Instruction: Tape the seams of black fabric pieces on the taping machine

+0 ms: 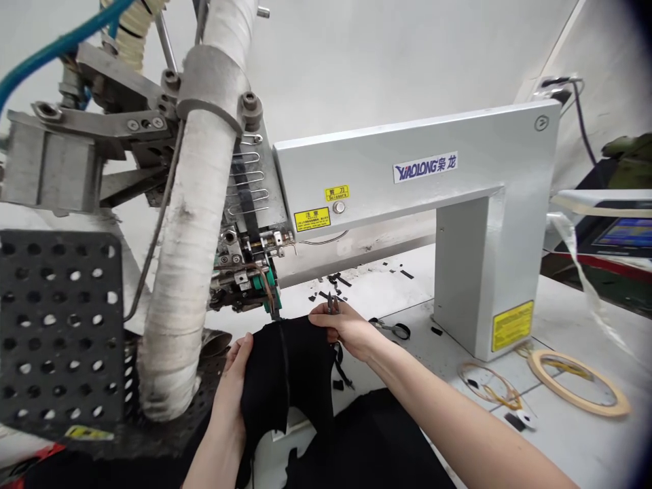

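A piece of black fabric (265,367) with a strip running down its middle hangs between my hands, its top edge at the green-sided working head (275,292) of the machine. My left hand (235,370) grips the fabric's left side, the thumb on top. On the other side, my right hand (349,329) pinches the upper right edge. The pointed tips of what look like thread snips (333,303) stick up from that same hand; their handles are hidden. Below lies more black fabric (371,448) on the white table.
The grey machine arm (418,163) spans overhead. A wrapped white pipe (186,272) and a perforated black guard (61,326) stand at left. Black scraps (336,282), scissors (392,329) and a tape roll (578,382) lie on the table. A control screen (624,232) is at right.
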The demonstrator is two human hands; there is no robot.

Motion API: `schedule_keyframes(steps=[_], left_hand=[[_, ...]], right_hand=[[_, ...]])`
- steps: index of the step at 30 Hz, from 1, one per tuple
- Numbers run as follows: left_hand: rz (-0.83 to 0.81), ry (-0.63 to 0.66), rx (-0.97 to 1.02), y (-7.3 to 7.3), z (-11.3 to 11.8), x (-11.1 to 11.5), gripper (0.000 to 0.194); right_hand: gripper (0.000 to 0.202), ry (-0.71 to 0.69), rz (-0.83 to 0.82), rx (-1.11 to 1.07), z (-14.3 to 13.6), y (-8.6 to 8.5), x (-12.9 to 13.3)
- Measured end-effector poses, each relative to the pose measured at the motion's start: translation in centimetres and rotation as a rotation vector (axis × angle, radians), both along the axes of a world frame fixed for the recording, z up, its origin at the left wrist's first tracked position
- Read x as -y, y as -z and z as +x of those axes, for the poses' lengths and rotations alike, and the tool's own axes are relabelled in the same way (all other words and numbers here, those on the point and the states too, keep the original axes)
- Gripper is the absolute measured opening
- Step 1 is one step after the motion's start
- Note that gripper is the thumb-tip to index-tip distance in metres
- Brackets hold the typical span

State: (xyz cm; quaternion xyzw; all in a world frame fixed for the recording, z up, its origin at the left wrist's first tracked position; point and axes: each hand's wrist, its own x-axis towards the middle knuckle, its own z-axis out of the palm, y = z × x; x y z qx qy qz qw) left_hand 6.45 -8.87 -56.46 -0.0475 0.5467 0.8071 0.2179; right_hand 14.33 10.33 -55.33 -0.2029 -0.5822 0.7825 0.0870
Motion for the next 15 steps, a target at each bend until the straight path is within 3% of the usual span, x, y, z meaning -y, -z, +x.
schedule_keyframes(steps=[7, 11, 15], left_hand=[[-0.052, -0.15, -0.033, -0.3, -1.0, -0.2, 0.029], [-0.07, -0.105, -0.107, -0.4, -1.5, -0.2, 0.037], [-0.08, -0.111, -0.104, -1.0, -0.9, -0.2, 0.028]], right_hand=[[0.031, 0.004, -0.018, -0.026, -0.7, -1.2, -0.1], [0.03, 0.001, -0.009, -0.028, -1.0, -1.8, 0.1], [0.032, -0.038, 0.044, -0.014, -1.2, -1.9, -0.1]])
